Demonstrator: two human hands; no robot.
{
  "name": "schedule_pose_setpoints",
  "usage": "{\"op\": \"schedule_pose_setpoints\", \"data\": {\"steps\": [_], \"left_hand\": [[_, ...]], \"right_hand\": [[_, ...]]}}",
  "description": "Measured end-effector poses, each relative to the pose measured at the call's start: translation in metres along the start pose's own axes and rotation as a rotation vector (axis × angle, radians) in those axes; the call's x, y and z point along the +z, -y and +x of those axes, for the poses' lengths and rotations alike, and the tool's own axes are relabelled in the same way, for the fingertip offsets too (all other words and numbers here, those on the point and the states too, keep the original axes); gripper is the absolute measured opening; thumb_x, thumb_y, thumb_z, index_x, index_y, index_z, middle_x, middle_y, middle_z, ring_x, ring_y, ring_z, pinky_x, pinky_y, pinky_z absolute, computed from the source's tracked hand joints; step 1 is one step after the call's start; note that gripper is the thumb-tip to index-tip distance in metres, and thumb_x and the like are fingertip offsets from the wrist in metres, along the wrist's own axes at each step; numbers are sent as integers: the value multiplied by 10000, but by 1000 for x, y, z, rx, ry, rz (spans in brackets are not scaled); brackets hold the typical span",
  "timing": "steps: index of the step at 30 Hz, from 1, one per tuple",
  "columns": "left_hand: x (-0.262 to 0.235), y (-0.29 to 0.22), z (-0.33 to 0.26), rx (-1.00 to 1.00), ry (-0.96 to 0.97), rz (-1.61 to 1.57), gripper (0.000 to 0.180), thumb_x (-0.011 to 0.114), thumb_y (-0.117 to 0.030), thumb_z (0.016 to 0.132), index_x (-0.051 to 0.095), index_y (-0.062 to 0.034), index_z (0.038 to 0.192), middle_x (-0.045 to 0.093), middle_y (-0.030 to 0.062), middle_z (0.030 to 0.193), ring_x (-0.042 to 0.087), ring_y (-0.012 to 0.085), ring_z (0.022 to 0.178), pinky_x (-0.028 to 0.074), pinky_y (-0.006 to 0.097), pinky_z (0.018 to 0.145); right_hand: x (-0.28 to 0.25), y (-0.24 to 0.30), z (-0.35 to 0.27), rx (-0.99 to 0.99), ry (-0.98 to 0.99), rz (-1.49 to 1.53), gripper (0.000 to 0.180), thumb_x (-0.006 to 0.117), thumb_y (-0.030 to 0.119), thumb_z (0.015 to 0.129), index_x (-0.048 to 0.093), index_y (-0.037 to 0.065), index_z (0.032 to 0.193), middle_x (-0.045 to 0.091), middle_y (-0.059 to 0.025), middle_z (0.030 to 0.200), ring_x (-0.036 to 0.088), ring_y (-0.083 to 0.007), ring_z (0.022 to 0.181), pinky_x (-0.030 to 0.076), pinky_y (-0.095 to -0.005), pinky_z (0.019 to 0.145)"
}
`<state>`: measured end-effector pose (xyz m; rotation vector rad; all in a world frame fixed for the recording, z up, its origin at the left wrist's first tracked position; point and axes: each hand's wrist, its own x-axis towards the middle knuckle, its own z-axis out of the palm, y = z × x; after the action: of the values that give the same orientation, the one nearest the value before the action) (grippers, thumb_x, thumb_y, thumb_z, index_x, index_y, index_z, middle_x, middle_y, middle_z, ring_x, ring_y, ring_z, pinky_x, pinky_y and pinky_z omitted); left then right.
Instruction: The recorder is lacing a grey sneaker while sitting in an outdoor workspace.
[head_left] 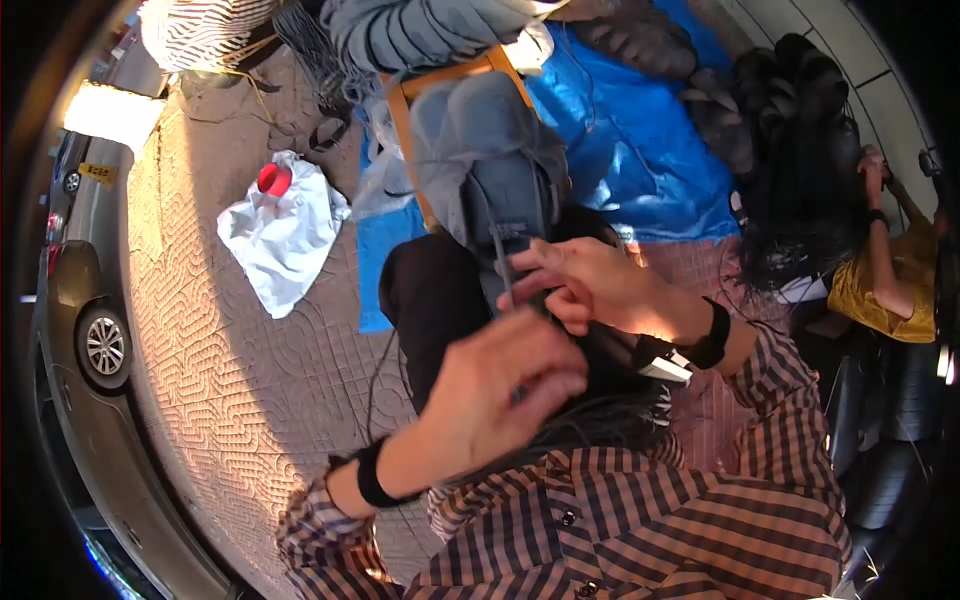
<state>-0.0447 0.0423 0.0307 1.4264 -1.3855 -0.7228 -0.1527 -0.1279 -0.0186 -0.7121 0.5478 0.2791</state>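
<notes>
At the far left a grey car (95,345) stands beside the patterned paving (220,330). On that paving lies a crumpled white bag (285,235), and a red round thing (273,179) sits at its upper end; whether it rests inside the bag or on top cannot be told.

The left hand (505,385) comes up from a checked sleeve (330,530) with a black band (372,475) at the wrist. Its fingers are curled in, closed about a bundle of dark strands (590,415) that runs down toward the person's chest. A thin grey rod or strand (501,262) rises just above this hand, between both hands.

Just to the right and a little higher, the right hand (590,285) has its fingers bent, pinching at the same dark strands near the top of the thin rod; what exactly lies between the fingertips cannot be made out. A black band (714,335) circles this wrist too.

Behind the hands a blue sheet (630,130) is spread on the ground, with dark coiled bundles (800,90) heaped along its right edge. At the far right another person in a yellow garment (890,285) sits among long dark strands
</notes>
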Motion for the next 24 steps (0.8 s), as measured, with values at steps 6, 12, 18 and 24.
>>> {"op": "schedule_pose_setpoints", "data": {"steps": [6,12,18,24], "left_hand": [[-36,69,78,-75,-385,568,134,645,-86,785,643,-72,918,600,93,895,605,306,844,485,383,708],[-41,97,105,148,-264,945,140,634,-77,756,588,-91,887,555,70,871,568,280,871,453,382,740],[-47,86,101,235,-200,1365,180,642,-106,751,540,-120,898,540,51,839,548,238,892,384,385,810],[-33,96,105,-26,-348,909,201,662,-58,743,528,-77,892,566,52,772,586,241,787,413,370,743]], "right_hand": [[-3,-17,4,-17,84,266,308,529,294,959,560,63,1161,622,-97,934,400,-48,546,380,-209,515],[-15,-12,-11,-157,-80,-33,219,552,226,946,600,40,1050,574,-9,719,417,-41,516,372,-195,475],[-74,17,-78,-467,-498,-110,201,587,225,909,650,43,967,439,77,604,339,12,488,225,-164,390],[-182,15,-188,-921,-951,375,249,561,88,909,558,-13,1136,329,67,591,259,-19,473,151,-183,379]]}}
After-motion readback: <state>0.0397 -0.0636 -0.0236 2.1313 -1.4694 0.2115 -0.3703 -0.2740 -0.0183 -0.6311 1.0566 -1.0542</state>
